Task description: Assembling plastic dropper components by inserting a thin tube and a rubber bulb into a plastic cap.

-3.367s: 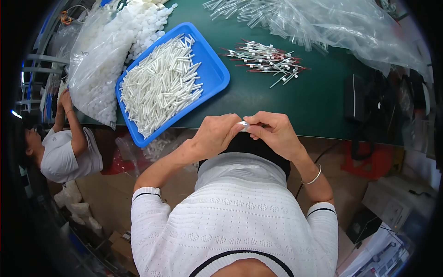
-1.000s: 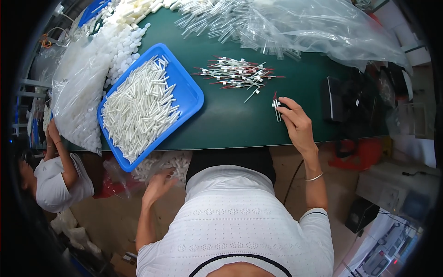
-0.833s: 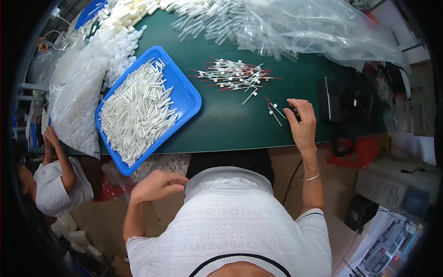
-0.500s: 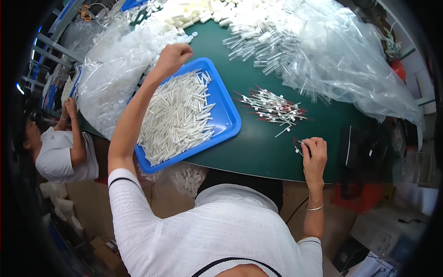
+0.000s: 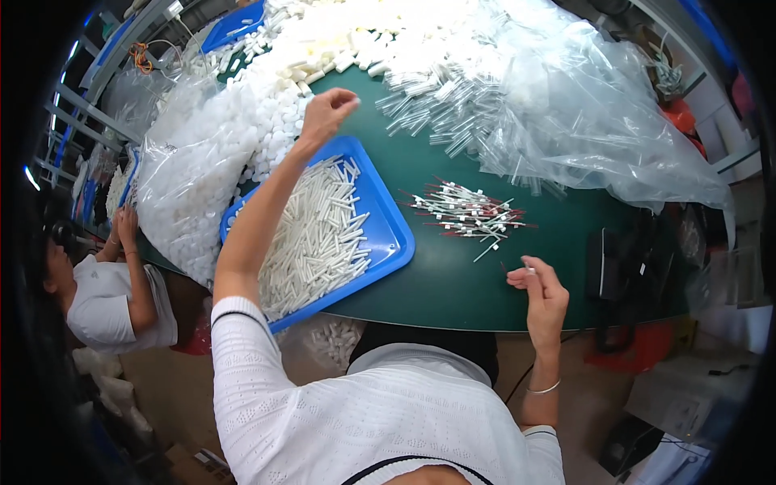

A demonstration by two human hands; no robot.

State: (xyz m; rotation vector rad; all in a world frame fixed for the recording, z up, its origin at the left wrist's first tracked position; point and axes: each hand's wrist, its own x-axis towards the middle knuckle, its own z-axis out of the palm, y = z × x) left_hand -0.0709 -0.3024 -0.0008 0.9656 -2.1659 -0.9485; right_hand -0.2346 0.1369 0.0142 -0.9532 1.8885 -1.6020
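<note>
My left hand [image 5: 325,115] is over the table just beyond the blue tray [image 5: 398,257], its fingers pinched on a small white piece [image 5: 356,102], perhaps a cap. Short white tubes [image 5: 319,242] fill much of that tray, partly covered by my left forearm. Near the front edge of the green table [image 5: 436,295], my right hand [image 5: 543,295] is closed in a pinch. A bit of white shows at its fingertips, with a dark reddish tip beyond; most of that piece is hidden. Past it lies a pile of thin white tubes with red ends and small white collars [image 5: 473,212].
White round caps [image 5: 279,129] spill from a clear plastic bag [image 5: 186,153] at left. Clear tubes [image 5: 453,113] lie beside a large plastic sheet [image 5: 598,113]. A black box [image 5: 602,263] stands at right. Another person [image 5: 121,299] sits at far left.
My left hand has moved from beside the caps toward the right. The fingers of my right hand have turned leftward, and the red-ended piece there is now mostly hidden.
</note>
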